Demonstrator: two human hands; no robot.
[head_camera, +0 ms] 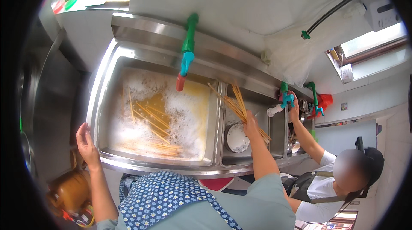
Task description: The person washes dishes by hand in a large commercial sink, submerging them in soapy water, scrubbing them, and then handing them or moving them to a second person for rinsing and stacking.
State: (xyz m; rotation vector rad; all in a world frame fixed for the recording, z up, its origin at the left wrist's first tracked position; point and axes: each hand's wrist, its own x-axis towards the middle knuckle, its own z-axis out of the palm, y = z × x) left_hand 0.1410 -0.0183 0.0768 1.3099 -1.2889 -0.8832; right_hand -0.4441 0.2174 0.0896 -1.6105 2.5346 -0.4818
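Note:
My right hand [252,125] is closed around a bundle of long chopsticks [238,104] above the middle basin of a stainless steel sink. Below that hand, a white bowl [238,138] stands in the basin. My left hand [86,139] is raised just outside the left rim of the large basin [102,69], its fingers slightly bent and nothing seen in it. Cloudy, foamy water fills much of the large basin, and several loose chopsticks [151,117] lie in it, some in a row near the front wall.
A green and blue tap with a red end [181,81] reaches over the large basin. To the right a co-worker [328,181] has a hand at another tap [286,99]. Metal ware [296,146] lies in the far right basin. An amber-coloured container [72,191] stands low at left.

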